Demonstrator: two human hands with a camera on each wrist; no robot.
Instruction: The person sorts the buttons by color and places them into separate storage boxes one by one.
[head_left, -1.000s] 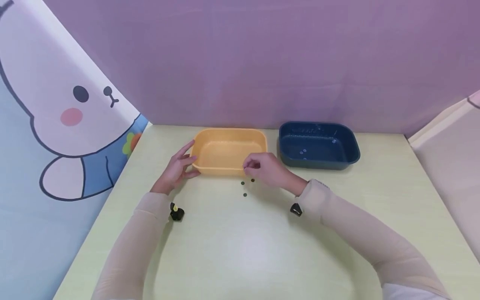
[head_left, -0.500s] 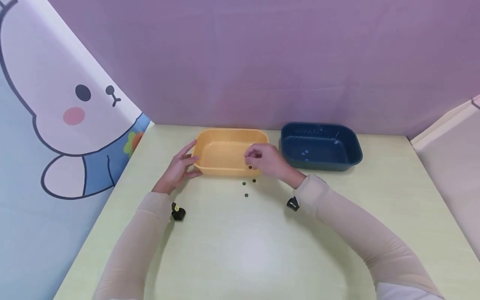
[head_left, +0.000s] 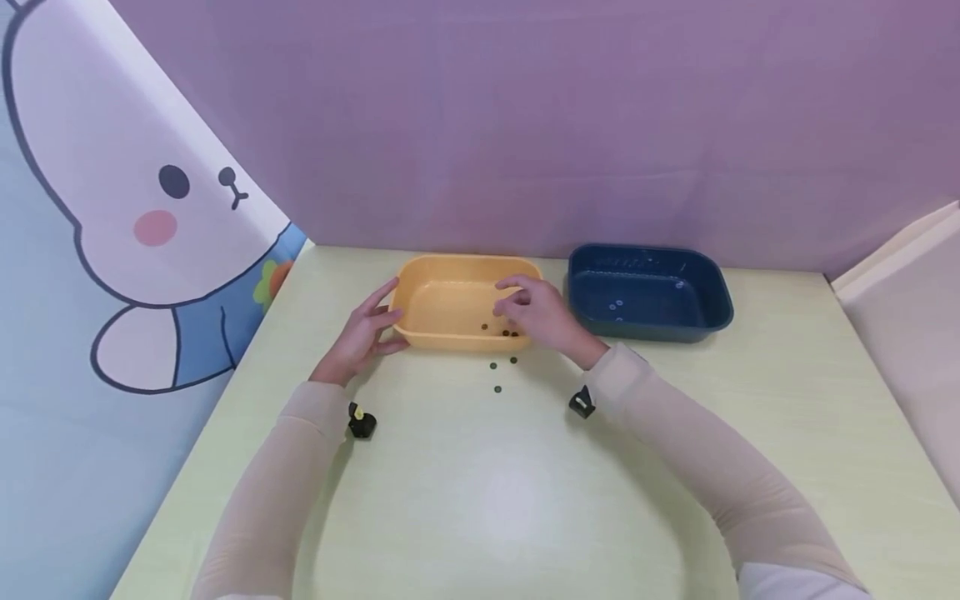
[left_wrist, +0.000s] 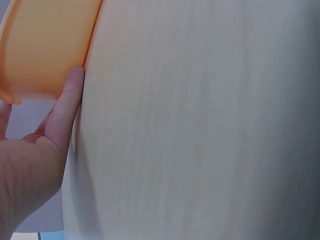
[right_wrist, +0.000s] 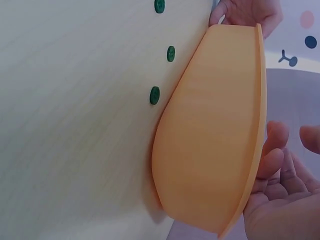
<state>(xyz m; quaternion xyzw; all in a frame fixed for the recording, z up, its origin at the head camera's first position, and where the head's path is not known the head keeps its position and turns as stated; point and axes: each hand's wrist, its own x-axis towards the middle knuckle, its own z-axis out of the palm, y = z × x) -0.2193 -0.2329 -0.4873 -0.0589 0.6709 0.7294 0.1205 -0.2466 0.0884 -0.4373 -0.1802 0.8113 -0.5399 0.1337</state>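
In the head view, my left hand [head_left: 362, 337] rests against the left end of the yellow tray [head_left: 455, 342], its fingers spread along the wall and rim. My right hand [head_left: 542, 313] is over the tray's right side with thumb and fingertips apart; I see nothing between them. Small dark buttons [head_left: 484, 327] show below that hand at the tray's front right. Outside the front wall, green buttons lie on the table; the right wrist view shows one green button [right_wrist: 155, 95] close to the tray. The left wrist view shows a straight finger [left_wrist: 70, 100] touching the tray's lower edge.
A dark blue tray [head_left: 651, 329] stands right of the yellow one, holding several pale buttons [head_left: 679, 285]. Behind both trays rises a purple cloth wall [head_left: 525, 125]. Black wrist mounts [head_left: 363, 422] hang by both sleeves, over the pale table [head_left: 480, 483].
My right hand's pinched fingers have parted and lifted slightly; dark buttons now show inside the yellow tray below them. My left hand stays at the tray's end.
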